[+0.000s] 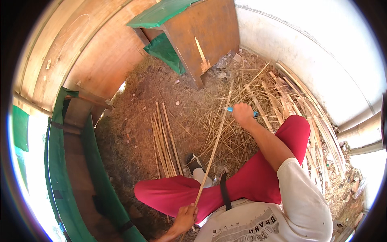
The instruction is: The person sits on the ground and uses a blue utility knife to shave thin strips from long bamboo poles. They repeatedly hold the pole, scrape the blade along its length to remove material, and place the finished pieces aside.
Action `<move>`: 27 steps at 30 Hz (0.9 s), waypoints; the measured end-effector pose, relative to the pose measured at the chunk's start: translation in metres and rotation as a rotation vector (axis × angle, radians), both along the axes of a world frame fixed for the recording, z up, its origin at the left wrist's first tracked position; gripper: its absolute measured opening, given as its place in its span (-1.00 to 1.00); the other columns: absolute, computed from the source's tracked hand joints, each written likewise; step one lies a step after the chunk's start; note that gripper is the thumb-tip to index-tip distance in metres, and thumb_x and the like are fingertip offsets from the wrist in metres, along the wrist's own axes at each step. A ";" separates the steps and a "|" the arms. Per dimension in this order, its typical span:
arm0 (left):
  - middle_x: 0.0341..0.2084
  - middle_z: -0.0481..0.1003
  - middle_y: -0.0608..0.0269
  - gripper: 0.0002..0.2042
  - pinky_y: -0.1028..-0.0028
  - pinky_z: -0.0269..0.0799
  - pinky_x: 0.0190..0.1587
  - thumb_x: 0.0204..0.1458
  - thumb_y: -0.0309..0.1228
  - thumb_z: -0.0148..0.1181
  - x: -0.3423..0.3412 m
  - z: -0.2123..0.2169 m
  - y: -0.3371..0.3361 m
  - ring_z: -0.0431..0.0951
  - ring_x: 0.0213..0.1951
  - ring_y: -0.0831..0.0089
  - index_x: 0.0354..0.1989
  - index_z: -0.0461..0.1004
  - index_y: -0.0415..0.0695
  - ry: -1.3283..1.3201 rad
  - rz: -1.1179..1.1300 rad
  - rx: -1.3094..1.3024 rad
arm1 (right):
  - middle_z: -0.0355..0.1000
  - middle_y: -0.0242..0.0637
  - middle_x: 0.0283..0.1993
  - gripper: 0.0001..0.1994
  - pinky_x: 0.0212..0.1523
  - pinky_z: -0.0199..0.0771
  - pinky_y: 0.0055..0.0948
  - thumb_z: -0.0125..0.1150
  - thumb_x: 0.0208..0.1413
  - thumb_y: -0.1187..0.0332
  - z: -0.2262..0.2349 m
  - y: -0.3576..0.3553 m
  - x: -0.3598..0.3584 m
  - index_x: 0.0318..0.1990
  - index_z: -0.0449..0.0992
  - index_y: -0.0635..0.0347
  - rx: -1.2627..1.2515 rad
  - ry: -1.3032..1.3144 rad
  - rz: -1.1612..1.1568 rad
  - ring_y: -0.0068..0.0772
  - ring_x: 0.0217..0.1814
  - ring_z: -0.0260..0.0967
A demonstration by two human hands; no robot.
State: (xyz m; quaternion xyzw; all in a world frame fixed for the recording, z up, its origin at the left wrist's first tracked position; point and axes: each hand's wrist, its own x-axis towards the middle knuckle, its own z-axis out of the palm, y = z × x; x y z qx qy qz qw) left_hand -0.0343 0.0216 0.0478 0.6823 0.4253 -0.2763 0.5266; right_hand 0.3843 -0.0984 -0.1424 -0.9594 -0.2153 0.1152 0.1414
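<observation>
Left hand [185, 218] gripping a long thin strip [219, 135] of wood or bamboo near its lower end, fingers wrapped round it. Right hand [244, 114] is fisted around a blue-handled tool [230, 109], its tip pointing left at the strip; we can't tell if it touches or sits just beside.

Strip lies between the hands: long axis slants from the left hand, low in view, up and a little right, passing just left of the right hand, with the free end beyond. Left hand holds the strip itself; right hand is nearer the free end.

In the way: the strip crosses above the left leg in red trousers [169, 196], and a dark shoe [194, 162] sits just beside its line.

Further out, we note a bundle of strips [163, 155] left of the held one, loose shavings [252, 78] around and past the right hand, and split lengths [275, 101] along the pale wall [290, 48]. Ahead, a wooden stand [205, 34] with a green cover; left, a green-edged frame [60, 173].
</observation>
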 end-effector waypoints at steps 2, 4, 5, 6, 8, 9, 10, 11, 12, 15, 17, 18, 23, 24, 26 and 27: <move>-0.75 0.24 0.32 -0.55 0.37 0.19 -0.57 0.33 -0.18 -0.29 -0.011 0.002 0.004 0.24 -0.70 0.46 -0.53 0.32 -0.21 0.023 0.033 -0.015 | 0.55 0.00 -0.32 -0.83 -0.22 0.61 -0.11 0.10 0.14 0.41 -0.005 -0.001 0.005 -0.34 0.59 0.30 -0.013 0.003 -0.025 -0.01 -0.24 0.59; -0.75 0.22 0.34 -0.58 0.40 0.16 -0.60 0.33 -0.19 -0.26 -0.027 0.001 0.008 0.22 -0.71 0.49 -0.51 0.31 -0.19 -0.084 -0.097 0.053 | 0.55 -0.03 -0.35 -0.83 -0.23 0.60 -0.13 0.10 0.15 0.40 -0.013 -0.007 0.013 -0.35 0.59 0.27 -0.056 -0.006 -0.037 -0.03 -0.27 0.58; -0.76 0.21 0.36 -0.62 0.43 0.14 -0.63 0.32 -0.20 -0.23 -0.036 0.000 0.009 0.22 -0.72 0.51 -0.49 0.30 -0.17 -0.202 -0.239 0.128 | 0.55 -0.05 -0.30 -0.84 -0.23 0.61 -0.15 0.11 0.15 0.40 -0.013 -0.011 0.016 -0.30 0.59 0.25 -0.069 -0.005 -0.058 -0.05 -0.24 0.58; -0.76 0.21 0.36 -0.64 0.44 0.13 -0.64 0.32 -0.21 -0.20 -0.043 0.000 0.014 0.22 -0.72 0.52 -0.49 0.30 -0.16 -0.196 -0.206 0.076 | 0.56 -0.06 -0.26 -0.85 -0.23 0.62 -0.18 0.12 0.15 0.40 -0.014 -0.015 0.019 -0.25 0.60 0.23 -0.082 -0.004 -0.078 -0.07 -0.20 0.58; -0.75 0.21 0.37 -0.65 0.45 0.13 -0.64 0.32 -0.23 -0.13 -0.054 0.006 0.025 0.25 -0.71 0.54 -0.49 0.30 -0.15 -0.051 0.045 -0.160 | 0.57 -0.09 -0.22 -0.85 -0.24 0.63 -0.20 0.13 0.14 0.40 -0.015 -0.019 0.023 -0.22 0.61 0.21 -0.112 0.009 -0.086 -0.09 -0.17 0.59; -0.75 0.22 0.38 -0.65 0.46 0.14 -0.63 0.32 -0.23 -0.11 -0.060 0.006 0.026 0.26 -0.70 0.54 -0.50 0.30 -0.16 0.015 0.135 -0.190 | 0.57 -0.09 -0.22 -0.85 -0.24 0.62 -0.20 0.13 0.14 0.40 -0.016 -0.019 0.023 -0.23 0.61 0.22 -0.128 0.026 -0.076 -0.08 -0.18 0.59; -0.74 0.23 0.38 -0.65 0.46 0.15 -0.62 0.32 -0.24 -0.08 -0.066 0.007 0.028 0.28 -0.69 0.54 -0.51 0.31 -0.16 0.081 0.226 -0.212 | 0.57 -0.10 -0.22 -0.84 -0.24 0.62 -0.19 0.13 0.14 0.40 -0.017 -0.018 0.023 -0.23 0.61 0.22 -0.145 0.043 -0.066 -0.08 -0.18 0.59; -0.73 0.24 0.39 -0.65 0.47 0.16 -0.61 0.31 -0.24 -0.07 -0.072 0.007 0.023 0.29 -0.68 0.55 -0.52 0.31 -0.17 0.074 0.189 -0.086 | 0.57 -0.10 -0.22 -0.84 -0.25 0.62 -0.19 0.13 0.13 0.40 -0.020 -0.020 0.024 -0.24 0.61 0.22 -0.167 0.057 -0.058 -0.08 -0.18 0.59; -0.73 0.24 0.39 -0.65 0.48 0.17 -0.60 0.31 -0.25 -0.05 -0.076 0.006 0.021 0.30 -0.66 0.55 -0.53 0.32 -0.17 0.068 0.152 0.040 | 0.57 -0.09 -0.23 -0.85 -0.26 0.62 -0.18 0.14 0.13 0.40 -0.024 -0.021 0.025 -0.25 0.61 0.23 -0.150 0.016 -0.049 -0.08 -0.19 0.59; -0.72 0.26 0.39 -0.66 0.49 0.19 -0.58 0.30 -0.26 -0.03 -0.075 0.017 0.027 0.30 -0.66 0.56 -0.52 0.34 -0.18 0.088 0.254 -0.212 | 0.57 -0.08 -0.26 -0.85 -0.29 0.62 -0.18 0.14 0.12 0.40 -0.034 -0.019 0.022 -0.27 0.61 0.24 -0.126 -0.060 -0.023 -0.08 -0.21 0.60; -0.72 0.27 0.39 -0.66 0.49 0.19 -0.58 0.30 -0.27 -0.03 -0.078 0.018 0.025 0.30 -0.66 0.57 -0.52 0.35 -0.19 0.090 0.266 -0.201 | 0.57 -0.08 -0.29 -0.85 -0.31 0.62 -0.18 0.14 0.12 0.40 -0.035 -0.019 0.020 -0.28 0.60 0.25 -0.147 -0.041 -0.016 -0.08 -0.21 0.60; -0.72 0.27 0.39 -0.66 0.49 0.19 -0.58 0.30 -0.27 -0.02 -0.079 0.019 0.025 0.30 -0.65 0.57 -0.51 0.35 -0.19 0.095 0.270 -0.198 | 0.57 -0.07 -0.31 -0.86 -0.31 0.61 -0.18 0.14 0.11 0.40 -0.034 -0.017 0.019 -0.33 0.60 0.25 -0.143 -0.028 -0.022 -0.08 -0.25 0.59; -0.71 0.28 0.39 -0.67 0.49 0.20 -0.58 0.30 -0.27 -0.02 -0.078 0.020 0.025 0.30 -0.65 0.57 -0.51 0.36 -0.19 0.081 0.280 -0.148 | 0.56 -0.04 -0.35 -0.84 -0.34 0.60 -0.18 0.15 0.09 0.40 -0.034 -0.014 0.019 -0.41 0.60 0.26 -0.068 -0.032 -0.087 -0.05 -0.31 0.58; -0.71 0.28 0.39 -0.67 0.49 0.20 -0.58 0.30 -0.27 -0.02 -0.077 0.020 0.026 0.30 -0.65 0.58 -0.51 0.36 -0.20 0.082 0.280 -0.141 | 0.56 -0.05 -0.33 -0.85 -0.33 0.60 -0.18 0.15 0.10 0.40 -0.035 -0.014 0.021 -0.37 0.61 0.25 -0.085 -0.014 -0.073 -0.06 -0.29 0.58; -0.71 0.28 0.39 -0.67 0.49 0.20 -0.58 0.30 -0.27 -0.01 -0.079 0.021 0.024 0.30 -0.65 0.58 -0.50 0.37 -0.20 0.083 0.289 -0.129 | 0.56 -0.07 -0.27 -0.85 -0.32 0.61 -0.16 0.14 0.12 0.40 -0.037 -0.012 0.023 -0.29 0.62 0.23 -0.118 0.022 -0.041 -0.08 -0.24 0.59; -0.71 0.28 0.39 -0.67 0.50 0.20 -0.58 0.29 -0.28 -0.01 -0.081 0.022 0.023 0.30 -0.65 0.58 -0.50 0.37 -0.20 0.085 0.292 -0.123 | 0.56 -0.07 -0.26 -0.85 -0.29 0.62 -0.16 0.15 0.12 0.40 -0.037 -0.012 0.022 -0.30 0.62 0.23 -0.127 0.017 -0.014 -0.07 -0.23 0.59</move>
